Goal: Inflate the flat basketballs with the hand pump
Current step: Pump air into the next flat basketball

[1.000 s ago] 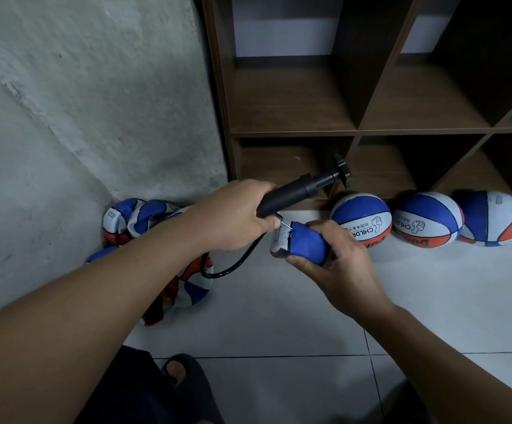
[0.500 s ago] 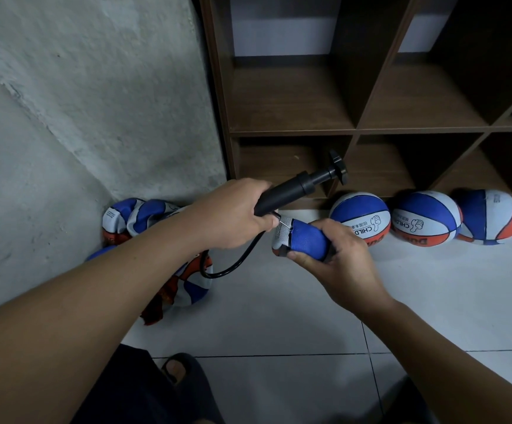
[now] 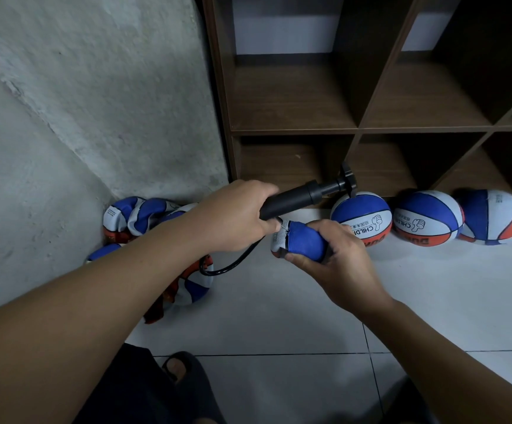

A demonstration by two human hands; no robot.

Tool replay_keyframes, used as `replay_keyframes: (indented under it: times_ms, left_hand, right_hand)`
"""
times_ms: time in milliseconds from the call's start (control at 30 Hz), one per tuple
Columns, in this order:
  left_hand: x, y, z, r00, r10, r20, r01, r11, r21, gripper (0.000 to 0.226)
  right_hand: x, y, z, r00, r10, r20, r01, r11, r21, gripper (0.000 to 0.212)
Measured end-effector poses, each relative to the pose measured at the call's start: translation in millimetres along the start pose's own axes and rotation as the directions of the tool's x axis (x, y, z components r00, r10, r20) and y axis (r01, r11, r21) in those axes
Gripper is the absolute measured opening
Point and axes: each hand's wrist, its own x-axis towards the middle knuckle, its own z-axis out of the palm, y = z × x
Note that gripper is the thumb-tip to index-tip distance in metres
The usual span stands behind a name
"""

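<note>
My left hand [image 3: 233, 220] grips the barrel of a black hand pump [image 3: 297, 197], whose T-handle points up and right toward the shelf. Its black hose [image 3: 233, 266] loops down below my hand. My right hand [image 3: 337, 264] holds a crumpled flat basketball [image 3: 300, 243], blue and white, squeezed between fingers and thumb. A thin needle meets the ball's white end close to my left hand. Several more flat balls [image 3: 138, 215] lie heaped in the corner at the left.
Three inflated blue, white and orange basketballs [image 3: 362, 218] [image 3: 427, 218] [image 3: 493, 217] line the foot of a brown wooden cubby shelf [image 3: 355, 128]. A rough grey wall [image 3: 80, 102] stands left. The floor [image 3: 279, 316] is white tile. My sandalled foot [image 3: 181, 367] is at the bottom.
Both hands have stayed almost still with pump and flat ball; the view has shifted only slightly.
</note>
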Motion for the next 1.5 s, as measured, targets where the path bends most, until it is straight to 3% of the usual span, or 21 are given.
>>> replay_keyframes:
  times_ms: [333,433,600,800,1000,1500]
  left_hand:
    - [0.6,5.2,-0.5,0.999,0.015,0.039,-0.013,0.999,-0.036,0.017]
    - [-0.6,4.4,-2.9,0.995,0.017,0.093,-0.016,1.000,-0.011,0.022]
    - [-0.1,0.1,-15.2,0.970,-0.011,0.241,0.030,0.997,-0.076,0.010]
    - [0.3,-13.0,-17.2,0.940,-0.016,0.342,0.080,0.982,-0.172,0.008]
    - [1.6,-14.3,0.7,0.947,-0.004,0.320,0.077,0.973,-0.217,0.007]
    - [1.3,-11.7,19.7,0.982,-0.085,0.166,0.111,0.982,-0.155,0.013]
  right_hand:
    - [2.8,-4.8,-2.3,1.000,-0.016,-0.025,0.015,0.999,-0.040,0.044]
    - [3.6,-7.5,-4.5,0.997,-0.059,0.044,0.062,0.994,-0.090,0.042]
    - [11.2,-10.4,-14.0,0.971,-0.093,0.219,0.116,0.989,-0.091,0.047]
    - [8.0,-14.2,-7.8,0.957,-0.105,0.269,0.119,0.992,-0.036,0.044]
    - [-0.7,-11.4,1.4,0.981,0.009,0.195,-0.008,1.000,-0.006,0.037]
    - [-5.4,-11.3,8.5,0.996,0.034,0.080,-0.034,0.999,-0.006,0.036]
